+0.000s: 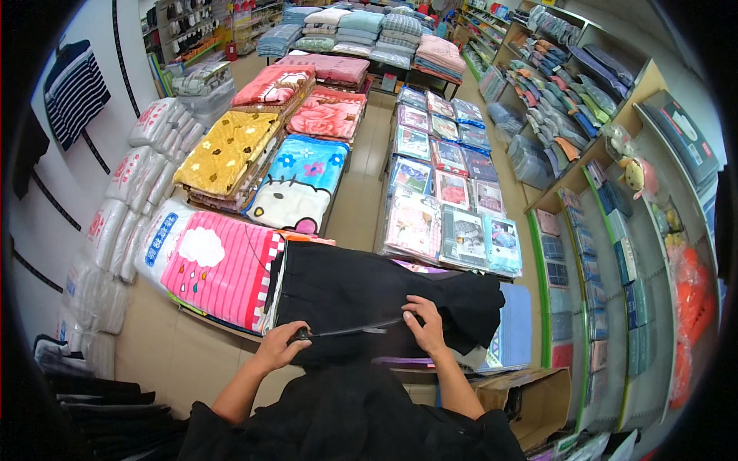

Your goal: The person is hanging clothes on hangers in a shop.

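Observation:
A black cloth garment (346, 282), perhaps trousers or a skirt, lies spread across folded textiles in front of me. My left hand (282, 346) grips a small dark object (301, 333) at the garment's near left side. From it a thin greyish strip (351, 330) runs right across the cloth; whether it is a tape or a hanger bar is unclear. My right hand (425, 325) rests over the cloth, thumb and forefinger apart. The strip's far end reaches its thumb, but whether the thumb pins it is unclear. A small pale tag (376, 331) lies just below the strip.
A pink bagged blanket (216, 268) lies left of the garment, a blue textile (513, 322) at its right. Beyond stand blanket stacks (228, 152) and packaged bedding (441, 178). An open cardboard box (542, 403) sits near my right arm, beside shelving (576, 311). Dark clothes (109, 403) hang lower left.

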The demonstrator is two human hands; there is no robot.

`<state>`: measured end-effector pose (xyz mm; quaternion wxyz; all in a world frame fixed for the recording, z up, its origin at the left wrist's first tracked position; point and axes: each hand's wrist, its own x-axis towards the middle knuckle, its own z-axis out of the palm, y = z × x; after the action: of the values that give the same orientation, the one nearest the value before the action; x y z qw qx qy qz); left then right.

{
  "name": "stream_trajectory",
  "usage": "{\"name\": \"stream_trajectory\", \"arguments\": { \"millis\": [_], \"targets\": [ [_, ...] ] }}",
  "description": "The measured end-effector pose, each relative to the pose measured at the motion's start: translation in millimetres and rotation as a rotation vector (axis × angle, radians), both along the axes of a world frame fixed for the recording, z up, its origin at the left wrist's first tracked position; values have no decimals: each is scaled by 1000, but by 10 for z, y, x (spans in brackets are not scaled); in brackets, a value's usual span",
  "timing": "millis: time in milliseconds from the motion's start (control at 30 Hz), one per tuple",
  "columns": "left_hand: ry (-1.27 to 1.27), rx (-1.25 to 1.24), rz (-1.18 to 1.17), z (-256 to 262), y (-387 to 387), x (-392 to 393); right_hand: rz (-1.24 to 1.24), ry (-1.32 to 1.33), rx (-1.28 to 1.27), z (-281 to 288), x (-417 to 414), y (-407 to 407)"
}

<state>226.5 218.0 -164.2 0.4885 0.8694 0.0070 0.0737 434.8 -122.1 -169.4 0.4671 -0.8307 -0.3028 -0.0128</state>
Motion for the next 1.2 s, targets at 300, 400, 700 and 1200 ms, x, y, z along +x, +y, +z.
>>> {"name": "stream_trajectory", "arguments": {
  "millis": [300, 400, 700, 1200],
  "targets": [
    [157, -184, 43, 28, 25, 6, 146, -32, -46, -5, -4, -9],
    [165, -175, 37, 27, 31, 12, 157, 8, -48, -55, 9, -15],
    [252, -228, -2, -41, 50, 30, 201, -50, -137, -121, -1, -54],
    [347, -305, -54, -339, -433, 296, 107, 176, -11, -400, 100, -531]
  ]
}}
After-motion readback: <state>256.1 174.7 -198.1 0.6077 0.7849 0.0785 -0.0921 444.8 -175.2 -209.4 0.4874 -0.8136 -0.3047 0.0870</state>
